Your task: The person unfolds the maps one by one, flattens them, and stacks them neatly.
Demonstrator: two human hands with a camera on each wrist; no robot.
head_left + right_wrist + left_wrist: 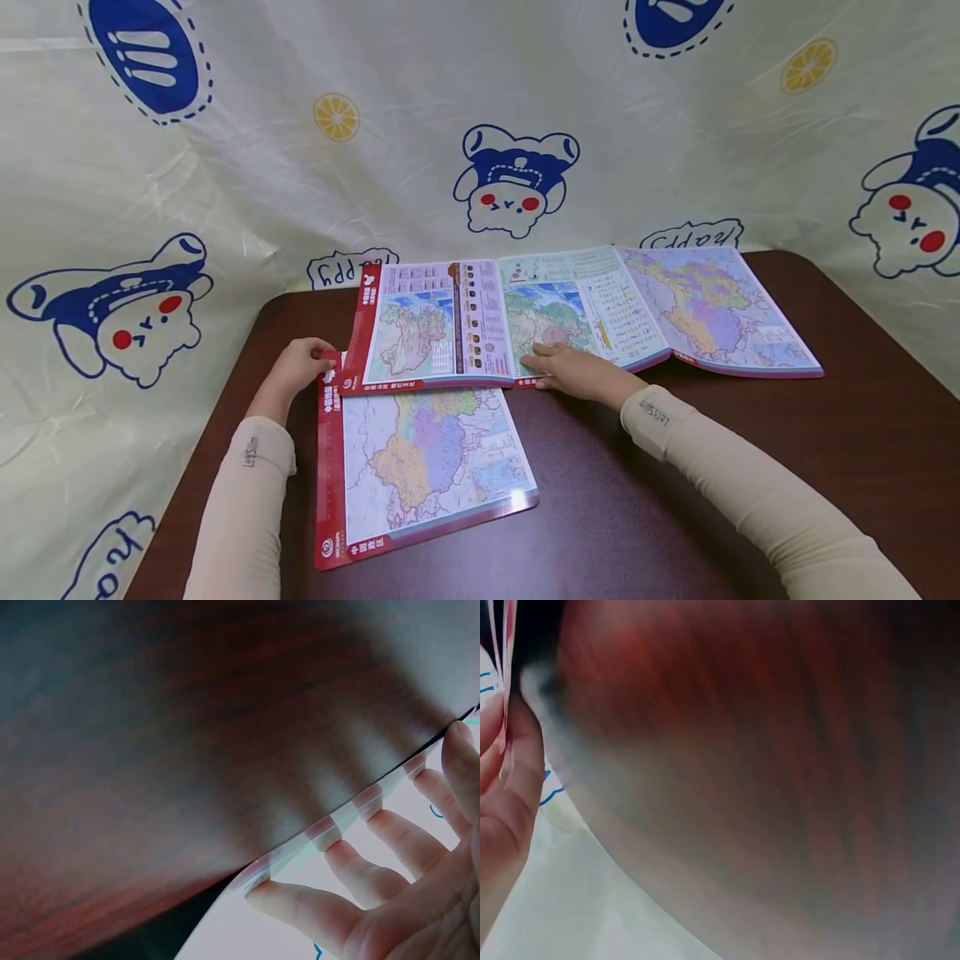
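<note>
A fold-out map (442,325) with a red strip down its left side lies unfolded across the table. Its left part overlaps a second map (435,475), which has a similar red strip and coloured regions. My left hand (297,367) is at the red edges where the two maps meet. Thin sheet edges (508,682) stand between its thumb and fingers in the left wrist view. With fingers spread and nearly straight, my right hand (577,368) rests on the fold-out map's middle panel. In the right wrist view, the fingertips (341,853) touch its glossy surface.
The dark brown table (600,525) has rounded back corners. Behind it hangs a pale curtain (420,167) printed with cartoon figures and orange slices. The fold-out map's right panel (712,308) reaches toward the table's back right corner.
</note>
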